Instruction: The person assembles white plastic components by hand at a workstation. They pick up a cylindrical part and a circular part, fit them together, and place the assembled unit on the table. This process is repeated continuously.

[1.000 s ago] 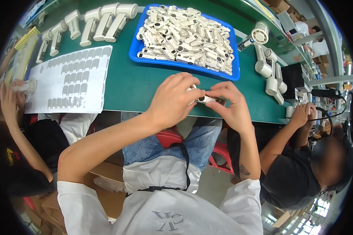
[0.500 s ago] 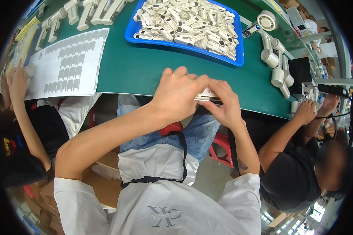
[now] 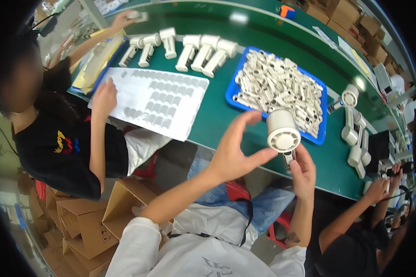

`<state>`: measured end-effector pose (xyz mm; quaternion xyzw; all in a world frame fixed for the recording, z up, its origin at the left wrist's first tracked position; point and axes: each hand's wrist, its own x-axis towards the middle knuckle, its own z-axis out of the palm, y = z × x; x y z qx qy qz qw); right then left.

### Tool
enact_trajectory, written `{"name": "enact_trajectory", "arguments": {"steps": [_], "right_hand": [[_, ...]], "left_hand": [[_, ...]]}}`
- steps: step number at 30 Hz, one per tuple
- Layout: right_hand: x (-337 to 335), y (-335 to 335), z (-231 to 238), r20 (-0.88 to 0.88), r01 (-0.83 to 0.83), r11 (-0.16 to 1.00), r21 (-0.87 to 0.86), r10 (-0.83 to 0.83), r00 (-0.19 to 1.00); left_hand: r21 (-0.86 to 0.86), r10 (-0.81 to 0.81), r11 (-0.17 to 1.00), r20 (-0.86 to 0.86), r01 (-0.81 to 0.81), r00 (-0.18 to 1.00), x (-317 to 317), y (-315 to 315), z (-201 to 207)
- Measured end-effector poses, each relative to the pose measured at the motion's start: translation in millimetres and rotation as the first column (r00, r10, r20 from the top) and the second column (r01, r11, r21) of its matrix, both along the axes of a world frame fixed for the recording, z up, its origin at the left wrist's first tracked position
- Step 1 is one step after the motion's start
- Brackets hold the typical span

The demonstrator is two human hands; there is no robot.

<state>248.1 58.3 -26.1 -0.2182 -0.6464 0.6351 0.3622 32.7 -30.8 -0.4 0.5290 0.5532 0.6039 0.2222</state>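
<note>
My right hand (image 3: 304,173) is wrapped around the handle of a white handheld fan (image 3: 283,131), which I hold up over the table's front edge. The fan's round, slotted head points towards me, and part of the handle is hidden by my fingers. Just left of the head is my left hand (image 3: 233,152), thumb and fingers spread wide, its thumb tip close to the fan. Behind the fan, a blue tray (image 3: 232,90) is heaped with small white handle-shaped pieces (image 3: 279,85).
Several white fans (image 3: 207,51) lie along the back of the green table (image 3: 208,122); more fans (image 3: 355,138) lie at right. Printed sheets (image 3: 189,106) lie at left. A person in black (image 3: 65,143) sits left, another (image 3: 351,244) right. Cardboard boxes (image 3: 88,226) stand on the floor.
My view has swung left. Both hands were closed together around a white piece; now my left hand is spread apart and the fan stands up in my right hand.
</note>
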Motion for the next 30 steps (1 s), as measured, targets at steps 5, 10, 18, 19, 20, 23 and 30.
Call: {"name": "enact_trajectory", "arguments": {"steps": [5,10,18,19,20,23,30], "right_hand": [[-66.5,-24.0,26.8,0.224,-0.117,0.979,0.165,0.078,0.971],[-59.2,-13.1,47.3,0.379,-0.164,0.890,0.425,-0.011,0.925],[60.7,14.5,39.4,0.468,0.147,0.835,0.530,-0.433,0.770],[74.5,19.6,40.9,0.467,0.163,0.800,0.577,-0.487,0.738],[83.5,29.4,41.8,0.439,0.195,0.766,0.613,-0.535,0.722],[127.7,61.6,32.7,0.362,0.208,0.518,0.830,-0.783,0.506],[145.9,149.0,17.7,0.320,0.014,0.329,0.944,-0.927,0.194]], "left_hand": [[-0.118,-0.108,0.984,0.200,0.133,0.974,-11.7,-0.5,-0.4],[-0.064,0.100,0.994,0.302,-0.084,0.948,-96.8,27.0,1.6],[-0.034,0.631,0.615,-0.578,-0.788,0.518,-381.6,85.2,-77.3],[-0.006,0.551,0.672,-0.664,-0.741,0.505,-412.9,77.9,-79.5],[0.107,0.659,0.650,-0.573,-0.753,0.487,-445.5,65.4,-89.5],[0.124,0.593,0.746,-0.571,-0.655,0.568,-446.0,83.7,-90.0],[0.101,0.676,0.438,-0.693,-0.893,0.253,-369.0,107.9,-66.2]]}}
